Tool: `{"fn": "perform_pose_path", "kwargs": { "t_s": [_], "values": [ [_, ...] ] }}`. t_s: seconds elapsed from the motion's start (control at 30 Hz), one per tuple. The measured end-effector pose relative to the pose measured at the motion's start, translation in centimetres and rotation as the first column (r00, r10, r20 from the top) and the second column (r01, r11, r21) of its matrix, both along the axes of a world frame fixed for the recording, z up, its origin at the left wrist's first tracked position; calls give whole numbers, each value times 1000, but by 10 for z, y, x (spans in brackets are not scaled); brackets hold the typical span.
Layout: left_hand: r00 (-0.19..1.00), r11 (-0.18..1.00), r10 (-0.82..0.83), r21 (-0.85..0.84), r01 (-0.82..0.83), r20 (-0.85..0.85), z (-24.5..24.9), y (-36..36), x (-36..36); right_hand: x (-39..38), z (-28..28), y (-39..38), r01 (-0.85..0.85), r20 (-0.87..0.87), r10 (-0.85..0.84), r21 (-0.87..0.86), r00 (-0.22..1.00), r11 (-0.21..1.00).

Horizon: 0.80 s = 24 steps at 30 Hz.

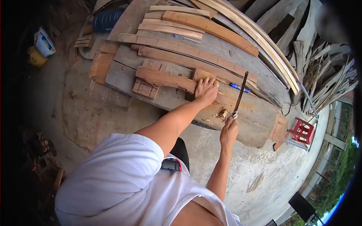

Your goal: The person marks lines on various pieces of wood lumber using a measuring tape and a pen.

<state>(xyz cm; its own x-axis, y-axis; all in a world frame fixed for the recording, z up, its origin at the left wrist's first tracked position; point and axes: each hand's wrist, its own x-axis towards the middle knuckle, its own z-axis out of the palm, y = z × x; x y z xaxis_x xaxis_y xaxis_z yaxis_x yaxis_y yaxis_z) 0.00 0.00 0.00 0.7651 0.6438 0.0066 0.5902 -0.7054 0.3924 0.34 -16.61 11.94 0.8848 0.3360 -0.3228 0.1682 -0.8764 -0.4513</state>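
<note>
My left hand (pixel 206 91) presses down on the right end of a rough reddish-brown wood piece (pixel 166 78), its fingers spread over the wood. Under that piece lie a wooden block (pixel 203 74) at the right and a short board with dark pencil lines (pixel 145 89) at the left. My right hand (pixel 229 132) is wrapped round the handle of a narrow saw (pixel 241 94), whose blade points up and away, apart from the wood. A small wood chunk (pixel 223 113) lies on the bench left of the saw.
The wooden workbench (pixel 252 122) bears long wood strips (pixel 171 28), a blue marker (pixel 239 87) and a blue pen (pixel 186 38). A red plastic stool (pixel 302 130) stands at the right. Scrap wood (pixel 324 67) is piled at the back right. A white bucket (pixel 44 42) is far left.
</note>
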Motion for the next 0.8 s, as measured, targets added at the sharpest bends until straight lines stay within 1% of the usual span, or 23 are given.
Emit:
{"fn": "perform_pose_path", "kwargs": {
  "t_s": [0.07,0.1,0.13,0.17,0.2,0.23,0.27,0.3,0.33,0.4,0.43,0.5,0.53,0.57,0.63,0.67,0.7,0.73,0.77,0.8],
  "values": [
    [994,998,31,-61,-25,109,-8,-24,9,6,-32,-39,13,90,-5,-92,996,996],
    [983,999,30,-42,-22,179,16,34,3,-2,-42,2,32,158,-23,-59,987,998],
    [979,995,41,-101,-21,200,22,30,-2,0,-53,-12,17,151,-9,-51,989,999],
    [974,987,53,-162,-17,222,26,27,-8,6,-63,-26,33,134,-15,-133,991,991],
    [975,987,63,-160,-29,211,29,24,-18,11,-69,-39,49,113,-24,-219,993,974],
    [961,980,37,-199,19,273,32,27,-26,17,-75,-43,39,106,-18,-205,994,978],
    [941,970,13,-234,71,338,35,30,-32,25,-79,-46,-20,257,69,-187,964,982],
    [942,974,16,-220,62,334,38,34,-44,32,-81,-44,-81,403,147,-176,903,981],
    [936,982,-1,-177,68,353,41,40,-61,39,-78,-35,-94,400,151,-159,904,983],
    [923,995,-27,-82,63,384,49,52,-102,48,-68,-10,-203,421,216,-75,881,976],
    [928,997,-12,-61,37,373,53,59,-123,49,-64,8,-228,415,228,-52,881,972],
    [961,998,44,-60,-29,272,57,68,-166,52,-58,43,-380,382,336,44,861,924],
    [963,991,130,-69,-117,234,63,68,-188,56,-64,59,-505,471,421,62,775,861],
    [957,977,212,-72,-202,196,69,69,-208,60,-71,74,-525,467,434,78,770,847],
    [910,922,382,1,-387,159,77,65,-244,61,-69,118,-626,415,532,127,738,769],
    [876,880,466,35,-473,129,73,60,-259,62,-71,138,-651,419,547,155,725,743],
    [859,860,497,64,-507,123,70,53,-269,66,-76,159,-693,446,569,188,691,696],
    [841,841,532,54,-538,98,69,45,-279,67,-83,181,-734,472,587,227,657,640],
    [821,820,567,50,-571,68,71,38,-293,69,-88,204,-760,480,608,234,632,606],
    [809,809,587,10,-588,36,77,27,-299,71,-92,225,-784,463,645,225,609,578]
  ]
}}
